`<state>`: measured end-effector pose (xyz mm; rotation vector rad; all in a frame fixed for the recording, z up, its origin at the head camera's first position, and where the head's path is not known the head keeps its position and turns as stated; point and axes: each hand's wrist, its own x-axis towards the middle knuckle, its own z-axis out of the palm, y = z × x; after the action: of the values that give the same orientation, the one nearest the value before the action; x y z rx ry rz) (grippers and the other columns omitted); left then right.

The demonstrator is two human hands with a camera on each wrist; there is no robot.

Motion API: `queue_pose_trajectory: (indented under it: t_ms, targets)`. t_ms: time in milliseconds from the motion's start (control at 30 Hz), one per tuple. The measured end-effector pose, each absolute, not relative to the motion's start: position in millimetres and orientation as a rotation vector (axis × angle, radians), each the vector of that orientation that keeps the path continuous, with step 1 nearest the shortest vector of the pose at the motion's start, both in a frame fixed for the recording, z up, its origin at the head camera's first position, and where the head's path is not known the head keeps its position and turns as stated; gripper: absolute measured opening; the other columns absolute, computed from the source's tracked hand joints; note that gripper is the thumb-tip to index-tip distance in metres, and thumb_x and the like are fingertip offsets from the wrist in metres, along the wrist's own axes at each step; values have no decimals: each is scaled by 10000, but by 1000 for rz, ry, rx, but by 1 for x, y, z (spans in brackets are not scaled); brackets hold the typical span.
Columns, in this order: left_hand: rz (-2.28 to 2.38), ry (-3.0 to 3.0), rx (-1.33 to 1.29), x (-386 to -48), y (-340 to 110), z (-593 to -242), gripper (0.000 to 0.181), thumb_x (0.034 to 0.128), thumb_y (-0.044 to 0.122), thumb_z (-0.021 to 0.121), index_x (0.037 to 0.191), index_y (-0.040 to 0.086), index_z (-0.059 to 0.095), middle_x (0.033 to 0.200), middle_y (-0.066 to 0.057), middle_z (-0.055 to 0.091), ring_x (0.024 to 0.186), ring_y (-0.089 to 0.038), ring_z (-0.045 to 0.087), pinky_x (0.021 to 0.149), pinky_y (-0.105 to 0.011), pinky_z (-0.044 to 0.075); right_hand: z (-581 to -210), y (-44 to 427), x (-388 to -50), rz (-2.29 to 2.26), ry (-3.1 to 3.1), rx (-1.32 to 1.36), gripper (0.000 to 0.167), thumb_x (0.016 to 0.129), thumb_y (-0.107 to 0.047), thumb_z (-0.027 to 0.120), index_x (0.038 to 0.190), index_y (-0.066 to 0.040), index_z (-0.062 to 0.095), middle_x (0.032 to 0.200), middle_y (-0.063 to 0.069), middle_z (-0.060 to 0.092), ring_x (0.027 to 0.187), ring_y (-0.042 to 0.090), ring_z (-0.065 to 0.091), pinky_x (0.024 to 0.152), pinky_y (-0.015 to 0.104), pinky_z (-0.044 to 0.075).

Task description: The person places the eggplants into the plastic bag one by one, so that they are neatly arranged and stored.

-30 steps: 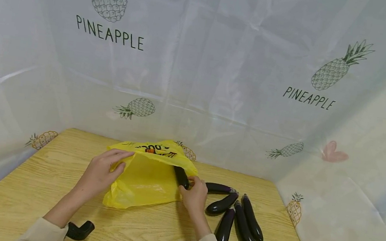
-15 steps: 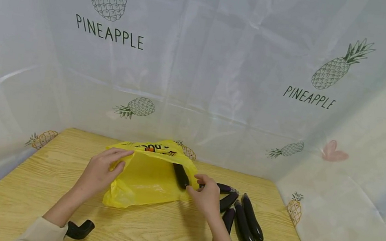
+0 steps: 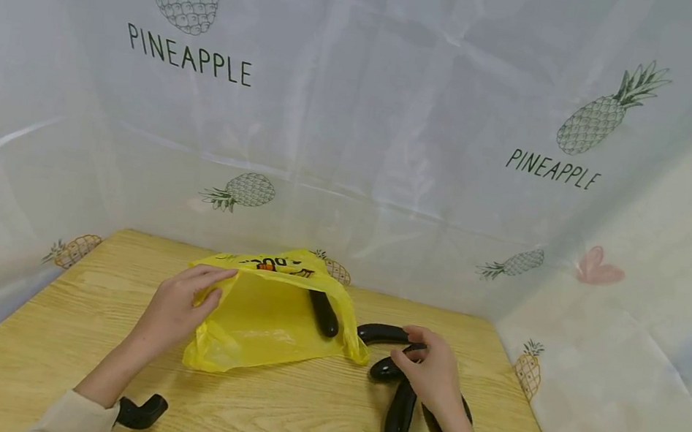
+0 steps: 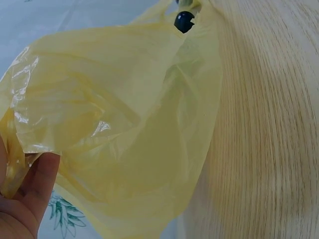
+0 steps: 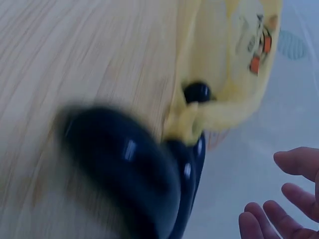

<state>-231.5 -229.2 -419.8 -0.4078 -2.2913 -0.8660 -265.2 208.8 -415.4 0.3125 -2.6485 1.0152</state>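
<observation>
My left hand (image 3: 172, 308) holds the left rim of a yellow plastic bag (image 3: 265, 319), whose mouth gapes toward me. In the left wrist view the thin plastic (image 4: 119, 114) runs between the thumb and fingers. Inside the bag, near its right side, lies a dark eggplant (image 3: 324, 316). Over a group of several eggplants (image 3: 399, 417) hovers my right hand (image 3: 439, 377), its fingers loosely bent and nothing in them. The right wrist view shows this right hand (image 5: 289, 204) beside a large blurred eggplant (image 5: 124, 159). My right hand partly hides the group.
Everything lies on a wood-grain table (image 3: 264, 419). A white curtain (image 3: 357, 136) printed with pineapples hangs behind and at the sides. One eggplant (image 3: 381, 334) lies close to the bag's right edge. Black wrist mounts (image 3: 142, 411) stick out near my sleeves.
My right hand has let go of the eggplant in the bag and moved right, over the loose eggplants. The bag's right edge has sagged outward. My left hand stays at the rim.
</observation>
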Motion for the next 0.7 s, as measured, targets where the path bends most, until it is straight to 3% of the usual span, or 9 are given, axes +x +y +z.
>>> queue_pose_trajectory:
  t_ms: [133,467,700]
  targets:
    - [-828,-2295,-403,-233,-229,-420,424,956,-18,756,1363,97,735,1276,-99,734,991,-259,707,586,-259,454,-413,245,-261,959,-2669,262,446,938,-156,833,1358,-86,698,1245,180,704,950,278,743,700,313,593]
    - [-844,-2296,-407,-234,-231,-421,428,953,-27,754,1363,91,732,1271,-108,730,918,-231,677,536,-247,398,-427,309,-251,910,-2751,126,504,948,-188,820,1388,-10,653,1283,295,674,1014,416,732,788,491,622]
    - [-855,-2302,-407,-234,-230,-422,428,958,-19,750,1370,96,729,1280,-112,725,822,-160,622,500,-245,382,-444,330,-251,897,-2791,56,535,934,-197,836,1383,23,647,1280,338,672,982,408,750,755,436,631]
